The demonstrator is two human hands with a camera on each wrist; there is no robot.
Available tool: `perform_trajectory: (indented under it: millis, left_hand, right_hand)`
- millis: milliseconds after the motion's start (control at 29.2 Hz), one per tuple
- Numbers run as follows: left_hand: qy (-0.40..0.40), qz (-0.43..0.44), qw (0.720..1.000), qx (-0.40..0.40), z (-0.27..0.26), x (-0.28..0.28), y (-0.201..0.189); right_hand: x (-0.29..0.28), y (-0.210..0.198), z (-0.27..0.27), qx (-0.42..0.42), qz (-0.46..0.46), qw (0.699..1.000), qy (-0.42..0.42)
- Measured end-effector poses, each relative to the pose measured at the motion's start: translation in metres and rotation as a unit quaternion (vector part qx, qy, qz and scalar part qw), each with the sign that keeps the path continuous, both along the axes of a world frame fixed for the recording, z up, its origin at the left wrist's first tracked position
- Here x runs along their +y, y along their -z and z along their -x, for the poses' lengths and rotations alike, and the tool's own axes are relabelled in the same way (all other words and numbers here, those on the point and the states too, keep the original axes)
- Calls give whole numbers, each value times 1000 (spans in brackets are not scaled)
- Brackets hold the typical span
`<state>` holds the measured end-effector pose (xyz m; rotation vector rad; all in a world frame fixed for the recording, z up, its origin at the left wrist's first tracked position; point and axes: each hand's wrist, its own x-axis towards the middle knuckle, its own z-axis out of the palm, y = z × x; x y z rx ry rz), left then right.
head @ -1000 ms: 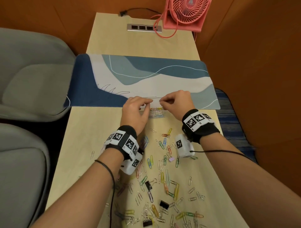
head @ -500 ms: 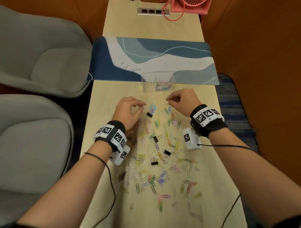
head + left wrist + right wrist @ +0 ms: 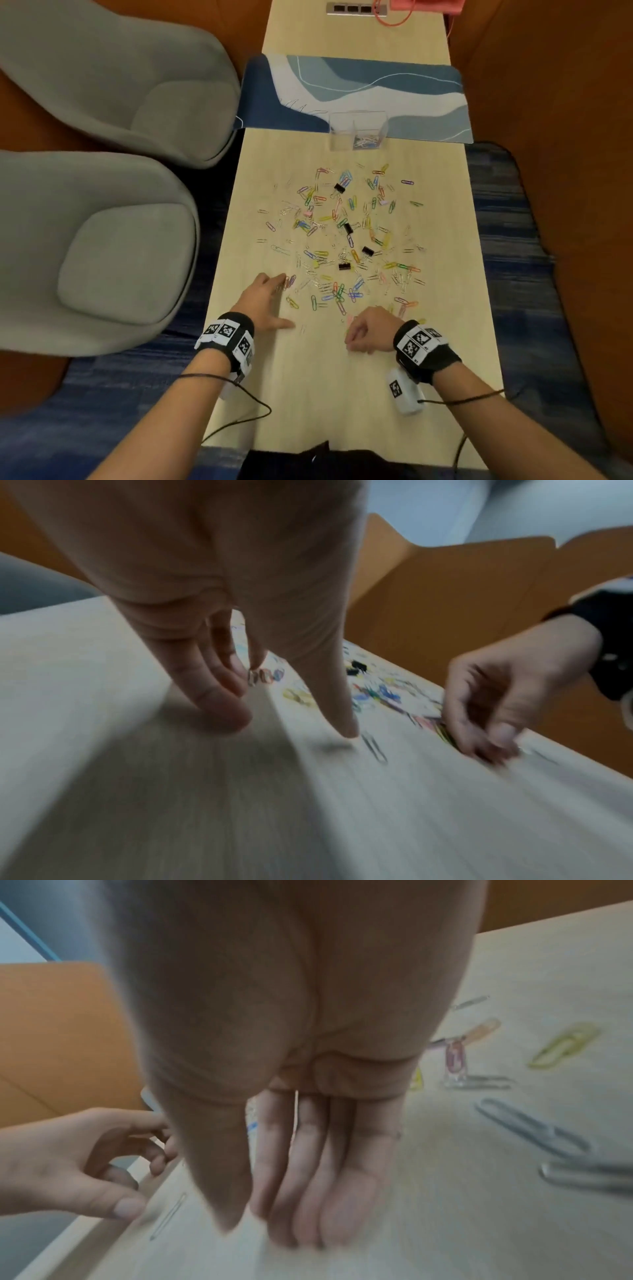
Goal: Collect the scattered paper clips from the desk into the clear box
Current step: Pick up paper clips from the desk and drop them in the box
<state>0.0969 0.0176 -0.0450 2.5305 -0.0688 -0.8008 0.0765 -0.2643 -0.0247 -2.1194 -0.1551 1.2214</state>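
Observation:
Several coloured and silver paper clips (image 3: 342,240) lie scattered over the middle of the wooden desk (image 3: 445,325). The clear box (image 3: 358,132) stands at the far end of the pile, against the mat's edge, with some clips inside. My left hand (image 3: 281,301) lies spread at the pile's near left corner, its fingertips among the clips. In the left wrist view the left hand (image 3: 294,721) has its thumb beside a silver clip (image 3: 375,748). My right hand (image 3: 354,339) is at the near edge of the pile. In its wrist view the right hand (image 3: 263,1229) has its fingers together, tips on bare wood, holding nothing I can see.
A few black binder clips (image 3: 367,251) lie mixed in the pile. A blue patterned desk mat (image 3: 376,89) lies behind the box, with a socket strip (image 3: 356,8) beyond it. Two grey chairs (image 3: 120,240) stand close along the desk's left side.
Both hands have drawn back from the clear box to the near side of the pile. The left hand has spread out from a pinch. The head view has pulled back.

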Motion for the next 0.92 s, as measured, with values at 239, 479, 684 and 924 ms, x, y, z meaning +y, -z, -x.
perform_trajectory:
  millis: [239, 479, 684, 924]
  left_hand:
    - [10, 51, 995, -85, 37, -31, 14]
    - [-70, 98, 983, -139, 52, -48, 17]
    - [-63, 89, 986, -130, 53, -59, 19]
    - [-82, 119, 980, -136, 47, -83, 14]
  right_hand:
    - [-5, 0, 13, -149, -4, 982, 115]
    - [-75, -15, 34, -92, 304, 932, 177]
    - [-65, 1, 56, -91, 245, 934, 243]
    - [-22, 17, 43, -198, 115, 934, 275]
